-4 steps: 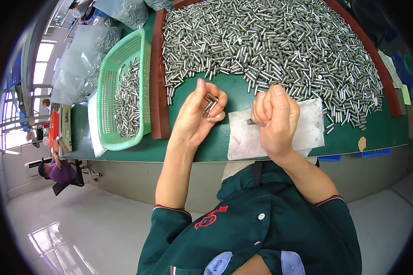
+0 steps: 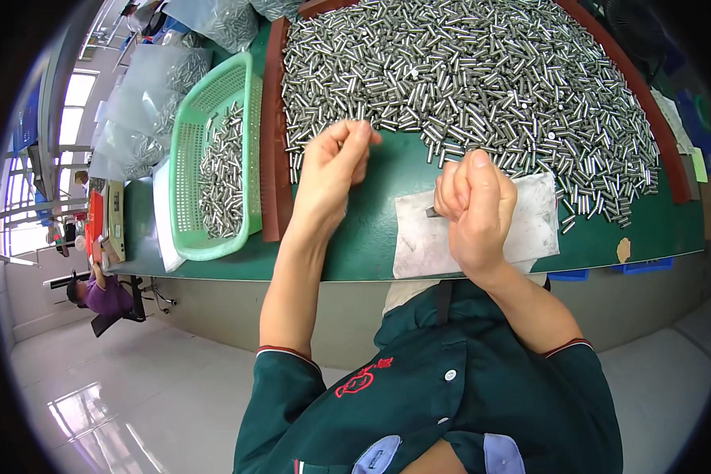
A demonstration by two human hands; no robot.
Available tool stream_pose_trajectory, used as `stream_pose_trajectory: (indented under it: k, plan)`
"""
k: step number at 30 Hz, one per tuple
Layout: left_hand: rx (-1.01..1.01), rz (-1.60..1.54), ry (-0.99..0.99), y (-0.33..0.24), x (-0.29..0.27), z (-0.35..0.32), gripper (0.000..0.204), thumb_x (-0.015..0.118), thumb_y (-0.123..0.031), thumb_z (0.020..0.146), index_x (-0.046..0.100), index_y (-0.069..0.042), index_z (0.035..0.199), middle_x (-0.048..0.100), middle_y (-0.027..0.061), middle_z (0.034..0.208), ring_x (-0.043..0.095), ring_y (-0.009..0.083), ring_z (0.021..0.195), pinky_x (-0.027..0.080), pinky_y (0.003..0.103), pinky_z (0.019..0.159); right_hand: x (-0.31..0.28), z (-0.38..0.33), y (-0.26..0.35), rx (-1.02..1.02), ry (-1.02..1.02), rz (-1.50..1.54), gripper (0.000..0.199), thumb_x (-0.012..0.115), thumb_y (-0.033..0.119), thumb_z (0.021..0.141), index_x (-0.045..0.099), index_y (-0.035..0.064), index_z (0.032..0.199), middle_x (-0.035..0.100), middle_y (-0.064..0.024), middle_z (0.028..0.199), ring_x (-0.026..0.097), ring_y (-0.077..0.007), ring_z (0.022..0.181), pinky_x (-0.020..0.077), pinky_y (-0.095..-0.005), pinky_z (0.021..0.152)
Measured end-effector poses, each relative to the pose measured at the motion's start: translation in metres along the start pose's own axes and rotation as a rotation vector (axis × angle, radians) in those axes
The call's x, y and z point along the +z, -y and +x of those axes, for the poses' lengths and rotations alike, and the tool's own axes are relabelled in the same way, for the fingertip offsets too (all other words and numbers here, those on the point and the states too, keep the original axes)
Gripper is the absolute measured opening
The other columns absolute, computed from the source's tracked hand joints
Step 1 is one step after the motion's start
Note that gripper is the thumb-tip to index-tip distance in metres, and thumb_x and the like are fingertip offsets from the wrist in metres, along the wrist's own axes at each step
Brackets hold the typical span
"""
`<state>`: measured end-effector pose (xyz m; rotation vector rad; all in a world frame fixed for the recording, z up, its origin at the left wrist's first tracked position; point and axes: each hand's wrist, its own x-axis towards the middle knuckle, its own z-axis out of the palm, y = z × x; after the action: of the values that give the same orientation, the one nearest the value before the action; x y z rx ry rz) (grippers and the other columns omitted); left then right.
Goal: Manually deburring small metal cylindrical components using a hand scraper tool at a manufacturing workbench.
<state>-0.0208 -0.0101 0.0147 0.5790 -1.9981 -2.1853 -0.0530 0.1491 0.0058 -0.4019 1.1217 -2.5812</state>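
My left hand [image 2: 332, 167] is closed and turned with its back up, just in front of the near edge of the pile of shiny metal pins [image 2: 450, 71]. Its curled fingers hide the short metal pins that showed in them a moment earlier. My right hand [image 2: 479, 209] is a closed fist over a smudged white sheet [image 2: 419, 241]. From the thumbless side of its curled fingers pokes the end of a small dark grey piece [image 2: 432, 212]; the rest of it is hidden.
Reddish-brown rails [image 2: 273, 158] border the pile on the green table [image 2: 363, 245]. At left stands a green plastic basket [image 2: 254, 197] partly filled with pins. Clear bags of pins [image 2: 134, 103] lie beyond it. A person in purple [image 2: 107, 296] sits far left.
My left hand has moved slightly away from me and rolled over, so the pins in its fingers are now out of sight. My right hand has hardly moved.
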Motion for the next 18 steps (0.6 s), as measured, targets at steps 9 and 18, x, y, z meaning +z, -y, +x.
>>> stream_pose_trajectory:
  k: [9,18]
  plan:
    - [0.504,1.105,-0.265,0.009,0.001,0.024,0.011,0.064,-0.009,0.068,0.059,-0.002,0.075,0.048,0.0083,0.048,0.049,0.0222,0.043,0.038,0.033,0.044,0.002,-0.001,0.002,0.048,-0.013,-0.022,0.036,0.029,0.02,0.09,0.028,0.0093,0.056,0.027,0.0004,0.046,0.019,-0.0062,0.04,0.0186,-0.0217,0.038]
    - [-0.147,-0.37,0.145,0.005,-0.015,0.014,0.005,0.05,-0.008,0.083,0.051,-0.003,0.082,0.055,0.0064,0.073,0.03,0.0024,0.047,0.026,0.016,0.042,0.0,-0.001,0.004,0.064,-0.033,-0.048,0.036,0.028,0.019,0.09,0.028,0.0091,0.056,0.026,0.0002,0.046,0.019,-0.0065,0.041,0.0187,-0.0223,0.039]
